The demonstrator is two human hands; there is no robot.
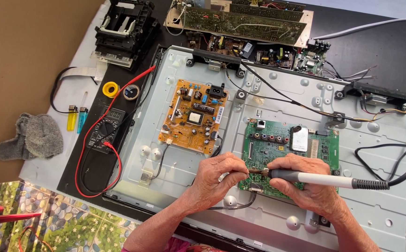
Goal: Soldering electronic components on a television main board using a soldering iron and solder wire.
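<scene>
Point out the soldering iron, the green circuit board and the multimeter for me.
soldering iron (315, 178): head view, on its white handle, held in the right hand.
green circuit board (324, 147): head view, on its bare right part.
multimeter (106, 128): head view, on its dark body below the display.

Both bare forearms came in from the six o'clock edge, angled toward each other. The left hand (217, 175) lay knuckles up, its fingers curled and pinched together, pointing toward three o'clock. The right hand (303, 184) sat at its three o'clock side, palm down, fingers closed in a grip, the fingertips of both hands almost touching.
</scene>
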